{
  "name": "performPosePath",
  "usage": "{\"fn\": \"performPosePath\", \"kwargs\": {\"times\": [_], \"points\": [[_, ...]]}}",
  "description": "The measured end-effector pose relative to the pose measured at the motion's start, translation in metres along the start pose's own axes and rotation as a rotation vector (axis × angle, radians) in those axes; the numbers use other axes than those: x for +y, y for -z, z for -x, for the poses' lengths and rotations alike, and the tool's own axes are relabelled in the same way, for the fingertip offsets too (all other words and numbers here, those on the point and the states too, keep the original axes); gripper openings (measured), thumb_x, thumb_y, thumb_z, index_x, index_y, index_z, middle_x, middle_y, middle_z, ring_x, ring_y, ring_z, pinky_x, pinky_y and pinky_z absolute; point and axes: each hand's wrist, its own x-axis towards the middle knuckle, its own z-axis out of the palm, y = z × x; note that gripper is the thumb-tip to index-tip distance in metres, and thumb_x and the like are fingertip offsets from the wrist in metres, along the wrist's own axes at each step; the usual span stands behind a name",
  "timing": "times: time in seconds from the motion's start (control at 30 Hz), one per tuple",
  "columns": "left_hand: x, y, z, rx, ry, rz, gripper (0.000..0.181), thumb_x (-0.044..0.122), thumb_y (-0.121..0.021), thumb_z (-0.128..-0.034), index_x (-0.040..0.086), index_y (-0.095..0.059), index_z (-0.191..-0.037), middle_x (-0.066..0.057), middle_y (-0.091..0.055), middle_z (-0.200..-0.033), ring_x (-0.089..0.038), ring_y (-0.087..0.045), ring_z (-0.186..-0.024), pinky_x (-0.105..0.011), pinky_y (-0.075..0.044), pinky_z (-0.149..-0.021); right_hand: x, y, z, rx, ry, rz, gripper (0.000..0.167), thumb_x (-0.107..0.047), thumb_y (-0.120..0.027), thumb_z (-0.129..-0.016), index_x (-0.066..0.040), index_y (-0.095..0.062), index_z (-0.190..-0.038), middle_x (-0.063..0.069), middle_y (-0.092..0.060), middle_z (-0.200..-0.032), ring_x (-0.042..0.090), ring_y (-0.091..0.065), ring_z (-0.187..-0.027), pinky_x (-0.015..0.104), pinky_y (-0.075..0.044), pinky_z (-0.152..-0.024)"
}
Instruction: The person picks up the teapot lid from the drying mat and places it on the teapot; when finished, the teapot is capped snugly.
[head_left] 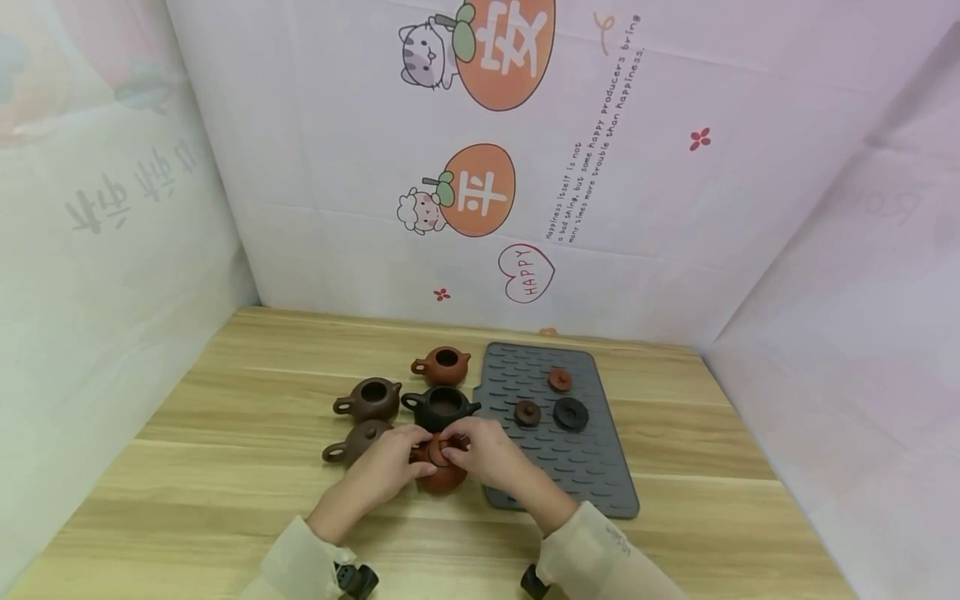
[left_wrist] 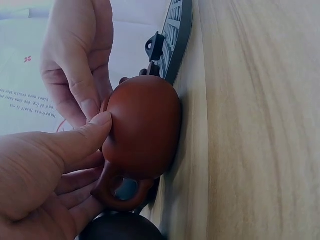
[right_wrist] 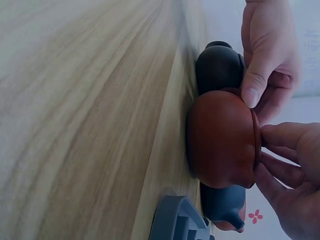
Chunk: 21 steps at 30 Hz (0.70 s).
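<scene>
A reddish-brown clay teapot [head_left: 444,478] stands upright on the table between my two hands. With the thumb near its rim and the fingers behind, my left hand [head_left: 386,458] steadies the pot on its handle side, as the left wrist view shows. My right hand [head_left: 486,452] pinches the matching lid [head_left: 438,451], which sits at the mouth; whether it is fully seated cannot be seen. In the right wrist view, the lid's edge [right_wrist: 257,135] shows between my fingers and the pot body [right_wrist: 220,137].
Just beyond stands a lidless black teapot [head_left: 441,408]. A lidless orange-brown teapot [head_left: 444,367], a lidless brown one [head_left: 371,402] and a lidded brown one [head_left: 360,444] are close by. On the grey mat [head_left: 555,467] lie a red lid [head_left: 560,380], a brown lid [head_left: 528,413] and a black lid [head_left: 572,414].
</scene>
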Motion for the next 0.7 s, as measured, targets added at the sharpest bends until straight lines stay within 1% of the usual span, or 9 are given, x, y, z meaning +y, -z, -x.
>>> {"fn": "performPosePath", "kwargs": {"times": [0.1, 0.2, 0.27, 0.33, 0.37, 0.43, 0.5, 0.6, 0.7], "points": [[0.001, 0.002, -0.001, -0.012, -0.008, -0.005, 0.039, 0.015, -0.077, -0.0859, -0.003, -0.065, -0.119, -0.016, -0.063, -0.118, -0.03, -0.06, -0.109, -0.042, -0.051, -0.087, 0.0, 0.0, -0.001, 0.004, 0.003, 0.007, 0.015, -0.014, -0.07, -0.092, -0.013, -0.073, -0.106, 0.002, -0.067, -0.103, 0.014, -0.062, -0.087, 0.021, -0.051, -0.063], [0.001, 0.008, -0.001, -0.013, -0.008, -0.003, 0.042, 0.019, -0.076, -0.0868, -0.003, -0.064, -0.121, -0.016, -0.062, -0.12, -0.03, -0.058, -0.112, -0.043, -0.051, -0.089, 0.002, 0.004, 0.0, -0.004, -0.012, -0.022, 0.018, -0.017, -0.07, -0.093, -0.012, -0.073, -0.11, 0.003, -0.067, -0.106, 0.016, -0.063, -0.089, 0.023, -0.052, -0.065], [0.001, 0.016, -0.001, 0.013, -0.003, 0.011, 0.044, 0.021, -0.076, -0.087, -0.003, -0.064, -0.122, -0.016, -0.062, -0.121, -0.031, -0.058, -0.112, -0.044, -0.05, -0.09, 0.006, 0.009, 0.001, 0.002, -0.028, -0.045, 0.021, -0.019, -0.069, -0.093, -0.011, -0.071, -0.113, 0.005, -0.066, -0.108, 0.018, -0.063, -0.092, 0.027, -0.053, -0.068], [-0.002, 0.026, -0.001, 0.062, -0.012, 0.023, 0.044, 0.019, -0.077, -0.0862, -0.004, -0.064, -0.121, -0.018, -0.062, -0.12, -0.033, -0.058, -0.112, -0.047, -0.048, -0.093, 0.013, 0.016, 0.003, 0.028, -0.048, -0.062, 0.022, -0.019, -0.068, -0.094, -0.01, -0.071, -0.114, 0.007, -0.065, -0.111, 0.02, -0.064, -0.094, 0.032, -0.054, -0.072], [-0.004, 0.032, -0.002, 0.091, -0.021, 0.027, 0.043, 0.017, -0.077, -0.0857, -0.005, -0.064, -0.12, -0.019, -0.062, -0.12, -0.034, -0.058, -0.111, -0.048, -0.047, -0.094, 0.017, 0.02, 0.003, 0.047, -0.057, -0.064, 0.022, -0.019, -0.068, -0.094, -0.009, -0.071, -0.114, 0.007, -0.065, -0.112, 0.021, -0.064, -0.094, 0.034, -0.055, -0.073], [-0.011, 0.045, -0.003, 0.135, -0.02, 0.024, 0.042, 0.015, -0.077, -0.0857, -0.006, -0.064, -0.12, -0.02, -0.062, -0.12, -0.036, -0.058, -0.112, -0.05, -0.045, -0.096, 0.026, 0.028, 0.004, 0.085, -0.08, -0.049, 0.021, -0.018, -0.068, -0.094, -0.009, -0.071, -0.113, 0.007, -0.065, -0.112, 0.022, -0.064, -0.095, 0.037, -0.055, -0.076], [-0.019, 0.057, -0.004, 0.156, -0.016, 0.019, 0.042, 0.013, -0.076, -0.0861, -0.007, -0.063, -0.121, -0.022, -0.061, -0.12, -0.039, -0.057, -0.112, -0.052, -0.044, -0.097, 0.036, 0.036, 0.005, 0.119, -0.114, -0.039, 0.02, -0.015, -0.069, -0.093, -0.008, -0.071, -0.112, 0.007, -0.066, -0.111, 0.023, -0.064, -0.096, 0.039, -0.055, -0.077], [-0.034, 0.071, -0.004, 0.155, 0.026, 0.03, 0.043, 0.014, -0.073, -0.0891, -0.008, -0.061, -0.124, -0.024, -0.059, -0.122, -0.042, -0.054, -0.115, -0.055, -0.042, -0.098, 0.05, 0.044, 0.006, 0.159, -0.181, -0.026, 0.02, -0.013, -0.07, -0.092, -0.008, -0.071, -0.112, 0.004, -0.067, -0.107, 0.022, -0.064, -0.094, 0.04, -0.055, -0.077], [-0.049, 0.08, -0.006, 0.149, 0.074, 0.046, 0.045, 0.016, -0.071, -0.0913, -0.009, -0.058, -0.127, -0.027, -0.057, -0.126, -0.045, -0.051, -0.118, -0.057, -0.04, -0.099, 0.064, 0.049, 0.005, 0.192, -0.237, -0.027, 0.02, -0.012, -0.071, -0.091, -0.007, -0.072, -0.111, 0.003, -0.068, -0.103, 0.021, -0.065, -0.093, 0.039, -0.055, -0.076]]}}
